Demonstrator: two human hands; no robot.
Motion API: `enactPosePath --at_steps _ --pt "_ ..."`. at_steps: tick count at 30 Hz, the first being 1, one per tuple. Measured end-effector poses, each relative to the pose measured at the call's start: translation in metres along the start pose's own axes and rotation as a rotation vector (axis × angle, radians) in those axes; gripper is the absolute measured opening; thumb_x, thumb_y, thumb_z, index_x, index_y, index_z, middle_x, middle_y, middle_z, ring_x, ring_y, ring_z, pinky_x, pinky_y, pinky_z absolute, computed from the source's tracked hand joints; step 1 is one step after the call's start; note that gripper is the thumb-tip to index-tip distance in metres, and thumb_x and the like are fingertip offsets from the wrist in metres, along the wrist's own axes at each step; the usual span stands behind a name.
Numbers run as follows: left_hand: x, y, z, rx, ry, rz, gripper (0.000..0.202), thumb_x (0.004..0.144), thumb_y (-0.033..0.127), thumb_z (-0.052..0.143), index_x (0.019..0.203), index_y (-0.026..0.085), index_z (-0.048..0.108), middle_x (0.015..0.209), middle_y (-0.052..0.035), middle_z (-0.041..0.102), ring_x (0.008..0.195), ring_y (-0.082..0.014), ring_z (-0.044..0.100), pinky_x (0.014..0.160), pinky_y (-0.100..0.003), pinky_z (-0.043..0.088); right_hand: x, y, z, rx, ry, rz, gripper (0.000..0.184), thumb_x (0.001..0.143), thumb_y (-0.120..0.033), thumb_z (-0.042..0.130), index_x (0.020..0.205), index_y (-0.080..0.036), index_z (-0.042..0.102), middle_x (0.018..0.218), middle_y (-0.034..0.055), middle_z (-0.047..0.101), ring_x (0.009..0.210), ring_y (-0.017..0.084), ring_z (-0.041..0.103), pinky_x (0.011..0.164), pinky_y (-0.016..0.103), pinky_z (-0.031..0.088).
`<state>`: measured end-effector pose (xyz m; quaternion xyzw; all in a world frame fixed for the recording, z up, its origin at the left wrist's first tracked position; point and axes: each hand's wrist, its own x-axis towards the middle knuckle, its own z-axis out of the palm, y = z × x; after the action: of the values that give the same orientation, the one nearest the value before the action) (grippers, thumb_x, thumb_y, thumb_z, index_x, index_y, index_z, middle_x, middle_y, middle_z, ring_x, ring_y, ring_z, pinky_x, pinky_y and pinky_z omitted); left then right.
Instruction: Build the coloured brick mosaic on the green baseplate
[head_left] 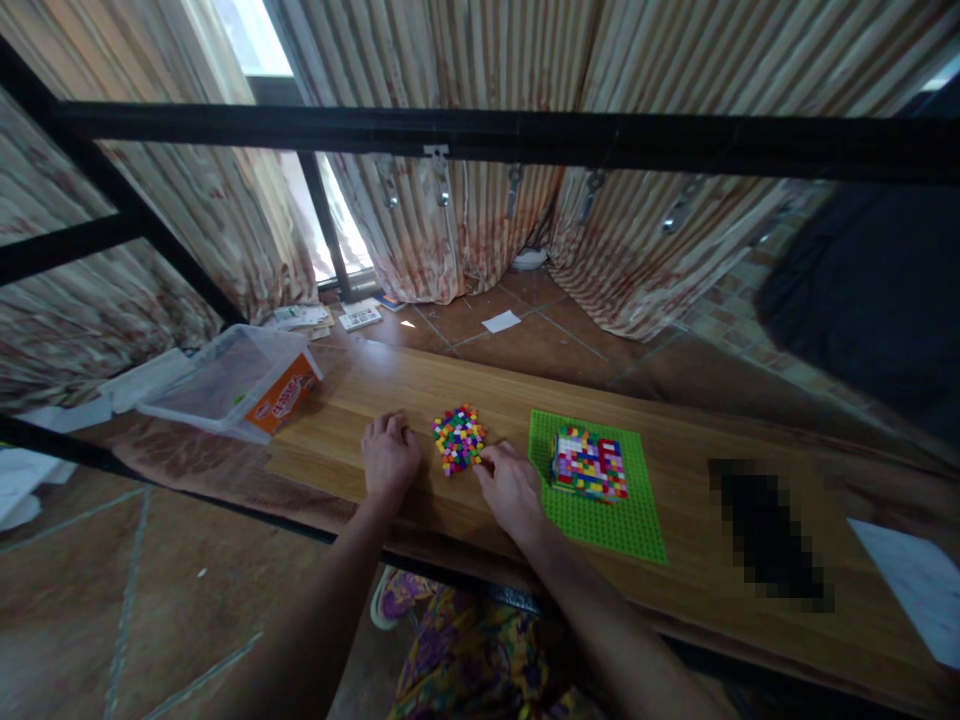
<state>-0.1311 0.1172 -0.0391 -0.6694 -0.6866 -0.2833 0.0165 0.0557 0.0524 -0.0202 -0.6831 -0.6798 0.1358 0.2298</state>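
Right hand (510, 487): grip at the right edge of the brick pile (459, 438), fingertips (486, 462) touching the outermost bricks. Cannot tell if thumb and finger are closed on one; too small, and partly hidden by the hand's back.

Left hand (390, 455): palm down on the tabletop (352, 400) just left of the pile, not touching it. Fingers loosely curled and apart, nothing seen in them.

The pile is small loose multicolour bricks, heaped between the two hands. Right of it, just past the right hand, lies a green baseplate (637, 525) flat on the tabletop. A multicolour built block (590, 463) sits on the baseplate's half nearer the pile.

Well left of the pile, a clear plastic bin (225, 375) with an orange label stands at the tabletop's end. Far right of it are a pixelated dark patch (765, 530) and a white sheet (915, 590).

Step in hand, judged: picking a single brick off the pile, right hand working, left idle.

The next move calls for a fine pinch that isolates one brick without scattering its neighbours. After that comes a short carry right to the built block, lining studs up before pressing. The left hand could steady the baseplate.
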Motion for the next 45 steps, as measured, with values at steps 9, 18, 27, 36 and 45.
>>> enactPosePath --at_steps 9,18,27,36,45 --pt "0.0 0.0 0.001 -0.012 0.01 0.001 0.026 0.085 0.021 0.046 0.1 0.018 0.067 0.108 -0.0108 0.065 0.101 -0.0277 0.057 0.09 -0.041 0.045 -0.005 -0.002 -0.004 0.084 0.07 -0.014 0.016 0.086 -0.017 0.054 0.077 -0.02 0.066 0.083 0.0046 0.065 0.079 0.017 0.061 0.074 0.027 0.043" --pt "0.001 -0.001 0.0 -0.008 0.008 0.008 0.026 0.085 0.022 0.046 0.098 0.018 0.067 0.109 -0.0113 0.065 0.102 -0.0281 0.057 0.091 -0.041 0.045 -0.044 0.013 -0.053 0.636 0.156 0.044 0.015 0.084 -0.03 0.058 0.088 -0.021 0.069 0.083 0.0015 0.07 0.076 0.015 0.066 0.072 0.027 0.051" --pt "0.004 -0.004 0.001 -0.003 0.031 0.04 0.027 0.084 0.025 0.045 0.099 0.018 0.067 0.108 -0.0114 0.066 0.099 -0.0285 0.058 0.091 -0.043 0.044 -0.056 0.064 -0.099 0.605 0.308 0.14 0.026 0.088 -0.041 0.056 0.103 -0.024 0.07 0.1 0.0047 0.072 0.083 0.018 0.068 0.078 0.033 0.054" --pt "0.004 -0.004 -0.001 0.026 0.013 0.05 0.03 0.085 0.026 0.044 0.103 0.017 0.066 0.11 -0.0126 0.066 0.101 -0.0289 0.058 0.091 -0.042 0.046 -0.033 0.116 -0.11 0.47 0.387 0.233 0.032 0.084 -0.047 0.056 0.095 -0.021 0.071 0.093 0.0056 0.073 0.087 0.021 0.067 0.082 0.035 0.051" --pt "0.005 -0.005 0.0 0.05 0.013 0.058 0.031 0.086 0.027 0.043 0.102 0.015 0.067 0.109 -0.0134 0.066 0.1 -0.0292 0.058 0.091 -0.042 0.045 -0.001 0.145 -0.095 0.56 0.366 0.325 0.028 0.073 -0.044 0.066 0.088 -0.022 0.075 0.096 0.0059 0.075 0.091 0.023 0.067 0.087 0.04 0.049"
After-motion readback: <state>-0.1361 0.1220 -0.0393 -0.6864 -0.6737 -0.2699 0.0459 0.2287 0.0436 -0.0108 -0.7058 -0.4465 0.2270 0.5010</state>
